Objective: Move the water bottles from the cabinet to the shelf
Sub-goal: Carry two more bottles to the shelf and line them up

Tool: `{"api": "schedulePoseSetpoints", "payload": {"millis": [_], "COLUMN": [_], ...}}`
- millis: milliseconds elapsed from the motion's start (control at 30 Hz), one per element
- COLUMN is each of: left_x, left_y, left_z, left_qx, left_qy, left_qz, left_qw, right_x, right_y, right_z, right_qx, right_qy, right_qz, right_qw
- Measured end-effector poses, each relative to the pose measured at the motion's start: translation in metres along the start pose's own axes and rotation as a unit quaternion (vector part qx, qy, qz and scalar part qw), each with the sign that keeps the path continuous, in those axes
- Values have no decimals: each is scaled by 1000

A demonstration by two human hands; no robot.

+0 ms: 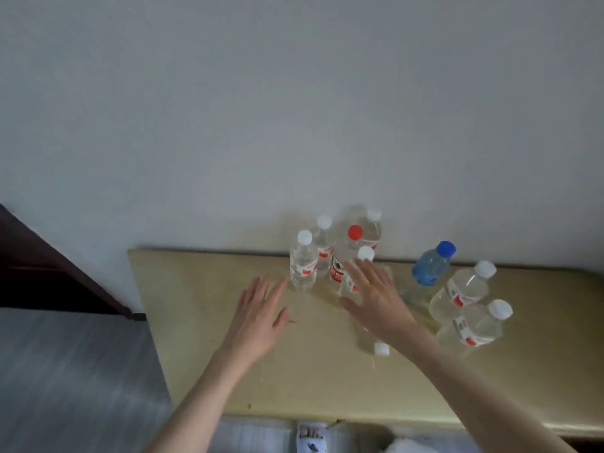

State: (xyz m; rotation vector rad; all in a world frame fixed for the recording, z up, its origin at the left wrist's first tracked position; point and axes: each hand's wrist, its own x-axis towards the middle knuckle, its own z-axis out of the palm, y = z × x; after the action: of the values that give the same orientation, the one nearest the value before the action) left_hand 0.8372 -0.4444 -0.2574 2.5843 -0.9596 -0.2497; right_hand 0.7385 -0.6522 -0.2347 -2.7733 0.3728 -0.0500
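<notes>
Several clear water bottles stand on the beige cabinet top [209, 364] against the white wall. In the middle group are a white-capped bottle [303, 264], another behind it [323, 245], a red-capped bottle [344, 253] and a tall one at the back [371, 228]. My right hand [376, 299] reaches with spread fingers over a white-capped bottle [362, 259], partly hiding it. My left hand [261, 313] hovers flat, fingers straight, just left of the front bottle. A blue bottle [431, 264] and two clear ones [464, 291] [477, 325] stand to the right. Under my right wrist, a white cap [381, 348] shows.
A dark wooden frame [49, 259] runs along the left. Grey floor [65, 371] lies left of the cabinet. The cabinet's front edge [359, 420] is near the bottom, with a white shoe [310, 436] below it.
</notes>
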Motion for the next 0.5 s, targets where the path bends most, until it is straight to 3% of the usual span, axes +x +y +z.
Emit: {"api": "schedulePoseSetpoints", "payload": {"millis": [100, 367, 500], "left_x": [55, 145, 157], "left_y": [5, 12, 8], "left_z": [-4, 12, 22], "left_qx": [12, 35, -55], "left_qy": [-4, -57, -53], "left_qz": [10, -3, -9], "left_qw": [1000, 998, 997], "right_x": [62, 169, 192], "right_y": [15, 24, 24], "right_z": [-10, -3, 1], "right_qx": [-12, -79, -91], "right_qy": [26, -73, -122], "right_qz": [-57, -80, -77], "right_qw": [998, 991, 985]}}
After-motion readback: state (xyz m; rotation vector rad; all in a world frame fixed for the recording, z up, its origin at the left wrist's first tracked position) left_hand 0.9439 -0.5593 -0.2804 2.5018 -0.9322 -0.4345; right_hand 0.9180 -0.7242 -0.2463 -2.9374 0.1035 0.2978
